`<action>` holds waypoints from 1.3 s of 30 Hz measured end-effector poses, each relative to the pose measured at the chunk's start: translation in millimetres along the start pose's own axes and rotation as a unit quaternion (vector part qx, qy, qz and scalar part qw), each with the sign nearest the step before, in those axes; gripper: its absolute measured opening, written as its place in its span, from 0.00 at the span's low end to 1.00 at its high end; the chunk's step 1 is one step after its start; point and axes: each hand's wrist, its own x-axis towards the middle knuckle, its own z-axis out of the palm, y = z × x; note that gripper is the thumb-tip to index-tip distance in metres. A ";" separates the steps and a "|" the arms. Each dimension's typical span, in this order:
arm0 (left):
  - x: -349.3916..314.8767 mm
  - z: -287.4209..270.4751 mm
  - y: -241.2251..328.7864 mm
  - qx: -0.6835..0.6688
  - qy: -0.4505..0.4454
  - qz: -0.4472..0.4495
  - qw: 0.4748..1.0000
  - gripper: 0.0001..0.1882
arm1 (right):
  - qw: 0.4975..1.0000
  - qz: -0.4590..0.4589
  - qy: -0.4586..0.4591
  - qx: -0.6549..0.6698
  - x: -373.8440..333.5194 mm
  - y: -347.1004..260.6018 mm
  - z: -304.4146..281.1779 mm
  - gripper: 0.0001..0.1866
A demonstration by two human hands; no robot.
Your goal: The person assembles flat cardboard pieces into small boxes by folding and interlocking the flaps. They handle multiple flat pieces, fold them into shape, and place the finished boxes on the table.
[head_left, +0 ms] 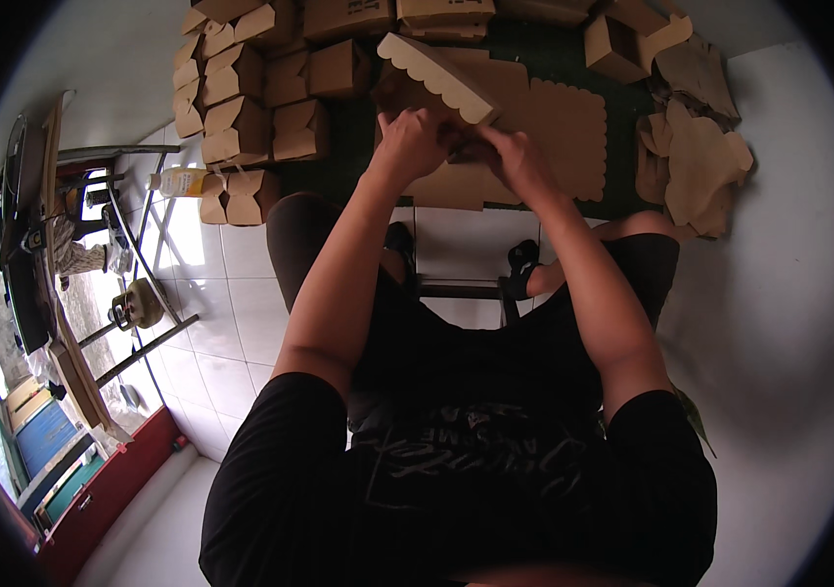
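A brown cardboard box (436,76), partly folded with a scalloped edge on its raised flap, is in front of me between both hands. My left hand (411,149) is closed on its near left part, thumb side toward the middle. My right hand (518,164) has its fingers bent against the near right corner, by the end of the scalloped flap. The fingertips of both hands meet near the shaded fold and are partly hidden. Under the box lie flat cardboard blanks (568,132) with scalloped edges on a green surface.
Folded boxes (236,127) stand in rows at the left, and more boxes (348,18) line the back. An open box (617,47) and loose cardboard pieces (700,161) lie at the right. A bottle with yellow content (180,182) and a gas cylinder (140,304) are farther left.
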 end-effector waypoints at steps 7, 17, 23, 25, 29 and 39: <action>4.1 17.9 -12.0 0.003 0.073 0.059 0.996 0.10 | 0.999 -0.007 -0.031 0.029 3.5 4.9 1.0 0.19; 3.3 -2.8 -2.9 0.005 0.015 0.020 1.000 0.15 | 0.999 -0.027 -0.014 0.023 -1.8 -9.4 6.6 0.15; 1.8 -1.7 -3.9 -0.001 0.030 0.029 0.999 0.14 | 0.999 -0.044 -0.017 -0.023 0.1 -5.6 11.0 0.20; 1.3 -0.4 -4.7 -0.003 0.036 0.040 0.999 0.14 | 0.998 -0.039 -0.031 -0.033 -0.5 -2.4 11.9 0.22; -0.4 1.2 -5.4 -0.010 0.051 0.062 0.997 0.13 | 0.999 -0.035 -0.035 -0.005 1.5 2.6 14.8 0.23; -10.7 -8.2 13.1 0.024 0.105 0.084 0.991 0.14 | 1.000 -0.004 0.013 -0.013 0.0 6.3 6.4 0.17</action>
